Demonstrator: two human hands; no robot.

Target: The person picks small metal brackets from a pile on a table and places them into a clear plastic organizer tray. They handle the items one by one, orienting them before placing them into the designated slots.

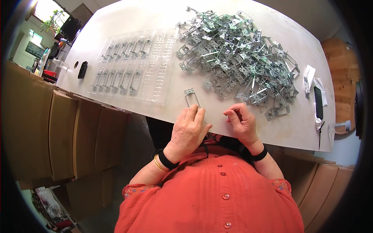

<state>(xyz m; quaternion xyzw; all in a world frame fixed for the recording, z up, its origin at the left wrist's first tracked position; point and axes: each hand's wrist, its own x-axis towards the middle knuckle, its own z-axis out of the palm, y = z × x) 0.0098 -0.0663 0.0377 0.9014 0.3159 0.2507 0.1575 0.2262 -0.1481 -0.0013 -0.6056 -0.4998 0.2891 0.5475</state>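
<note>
Desk (pixel 287 134), broad, flat and off-white, and what a load at its far right: a tangled heap of silvery punched-metal frames (pixel 241 58)! Over to the left, a clear moulded plastic tray (pixel 158 64) carries two rows of slim metal parts.

And now the near edge, where it's all happening. Left hand (pixel 187 128): fingers bunched narrow over one end of a lone frame, though whether they truly pinch it I can't tell. Right hand (pixel 243 122), just beside it, fingers squeezed together on something. One piece singled out, then; I'd call this the fitting step, and the next move seems to want a steady left and a precise right.

Look at that slim silver rectangular metal frame (pixel 189 92)! It's in front of the person, between tray and heap: thin parallel sides, open middle, wider punched plate at the far end, near end hidden. Smallest of all, a tiny brownish piece (pixel 226 114) at the right fingertips, too small to identify.
</note>
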